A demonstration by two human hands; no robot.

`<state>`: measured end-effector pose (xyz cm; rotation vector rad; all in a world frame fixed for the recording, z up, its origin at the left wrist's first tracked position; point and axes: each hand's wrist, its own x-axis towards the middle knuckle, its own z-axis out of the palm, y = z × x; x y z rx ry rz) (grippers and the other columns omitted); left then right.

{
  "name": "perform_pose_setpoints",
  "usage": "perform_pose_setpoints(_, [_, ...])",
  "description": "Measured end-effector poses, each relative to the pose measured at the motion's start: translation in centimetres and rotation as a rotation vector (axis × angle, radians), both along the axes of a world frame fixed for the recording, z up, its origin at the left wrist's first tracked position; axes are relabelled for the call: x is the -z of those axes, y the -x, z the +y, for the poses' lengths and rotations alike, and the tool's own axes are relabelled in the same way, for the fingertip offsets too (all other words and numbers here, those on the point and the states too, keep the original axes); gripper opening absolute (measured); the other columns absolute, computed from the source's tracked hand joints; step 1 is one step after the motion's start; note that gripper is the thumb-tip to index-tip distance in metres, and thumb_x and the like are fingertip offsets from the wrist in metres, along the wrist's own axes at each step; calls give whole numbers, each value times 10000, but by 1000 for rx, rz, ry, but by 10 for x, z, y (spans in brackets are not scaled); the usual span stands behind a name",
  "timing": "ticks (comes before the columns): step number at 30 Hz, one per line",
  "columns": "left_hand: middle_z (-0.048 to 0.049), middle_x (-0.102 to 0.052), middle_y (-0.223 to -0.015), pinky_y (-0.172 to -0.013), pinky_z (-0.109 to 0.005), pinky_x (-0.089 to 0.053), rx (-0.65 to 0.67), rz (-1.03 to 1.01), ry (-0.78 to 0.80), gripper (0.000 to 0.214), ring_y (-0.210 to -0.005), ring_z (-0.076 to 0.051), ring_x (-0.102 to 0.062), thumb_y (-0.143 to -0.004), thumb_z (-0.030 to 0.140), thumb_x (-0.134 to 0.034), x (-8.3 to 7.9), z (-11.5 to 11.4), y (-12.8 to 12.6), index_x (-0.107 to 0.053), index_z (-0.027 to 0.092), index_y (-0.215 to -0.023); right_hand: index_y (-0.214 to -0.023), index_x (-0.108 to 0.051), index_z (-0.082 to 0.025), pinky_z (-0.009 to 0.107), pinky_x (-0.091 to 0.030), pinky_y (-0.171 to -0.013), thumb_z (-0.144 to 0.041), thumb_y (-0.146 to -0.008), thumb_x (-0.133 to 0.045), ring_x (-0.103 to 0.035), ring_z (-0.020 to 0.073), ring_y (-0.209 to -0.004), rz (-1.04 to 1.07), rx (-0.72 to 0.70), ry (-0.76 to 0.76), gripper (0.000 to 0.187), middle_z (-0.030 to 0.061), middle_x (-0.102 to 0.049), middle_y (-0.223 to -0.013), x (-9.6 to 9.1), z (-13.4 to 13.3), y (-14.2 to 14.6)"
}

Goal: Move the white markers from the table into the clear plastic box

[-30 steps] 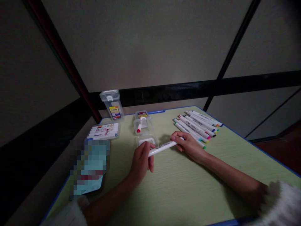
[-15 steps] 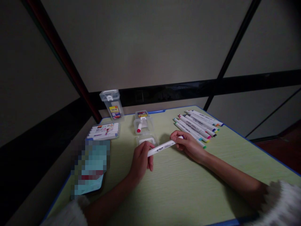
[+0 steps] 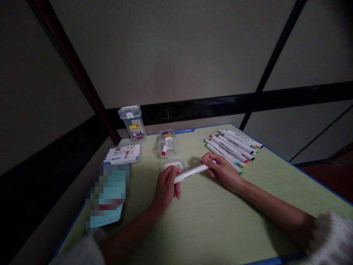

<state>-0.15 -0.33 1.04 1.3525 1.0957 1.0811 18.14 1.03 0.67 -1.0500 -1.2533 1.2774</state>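
Note:
A white marker (image 3: 192, 172) is held above the table between both hands, tilted up toward its right end. My left hand (image 3: 166, 187) is closed on its left end, fingers curled under. The right end is pinched by my right hand (image 3: 220, 170), where a bit of purple shows at the tip. Just beyond my left hand lies an open clear plastic case (image 3: 172, 149) with one red-ended marker (image 3: 164, 148) in it; my left hand partly covers its lid. Several white markers (image 3: 230, 149) with coloured ends lie in a row past my right hand.
A clear lidded box (image 3: 135, 127) with a yellow label stands at the back left. In front of it lies a flat pack of white pens (image 3: 124, 154). A blurred-out, light blue flat object (image 3: 110, 193) is near my left forearm. The green table (image 3: 209, 228) has a blue edge.
The marker has turned a little about its length, so its printing shows less. Both hands keep nearly the same place; the whole view has shifted very slightly.

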Motion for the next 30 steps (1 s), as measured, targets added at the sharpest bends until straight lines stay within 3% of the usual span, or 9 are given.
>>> perform_pose_setpoints(9, [89,-379,-300,-284,-152,-240,-14,-3,-3,321,-238,-57,-349,-778,440,-385,2,1,0,-481,168,-636,-716,-541,-182,230,-168,-416,-346,-726,-629,-324,69,-436,44,-17,-29,186,-62,-416,-490,0,-1,-2])
perform_pose_setpoints(17, [89,-390,-304,-284,-157,-239,-10,9,27,314,-236,-63,-363,-771,434,-383,0,1,-1,-481,168,-636,-719,-550,-185,231,-169,-406,-262,-656,-637,-329,79,-430,121,-31,46,132,-55,-417,-486,-4,-2,0])
perform_pose_setpoints(22, [93,-387,-302,-292,-157,-238,6,26,7,274,-240,-60,-361,-757,403,-418,-2,1,-1,-483,166,-633,-606,-503,-181,247,-111,-391,-367,-735,-575,-241,66,-375,30,-15,12,238,-68,-349,-407,-1,0,0])
perform_pose_setpoints(30, [92,-408,-339,-321,-166,-280,11,26,-35,229,-280,-62,-384,-740,374,-475,0,2,-1,-497,167,-646,-624,-523,-172,247,-88,-378,-415,-741,-578,-224,56,-364,15,22,18,276,-71,-344,-411,2,2,-1])
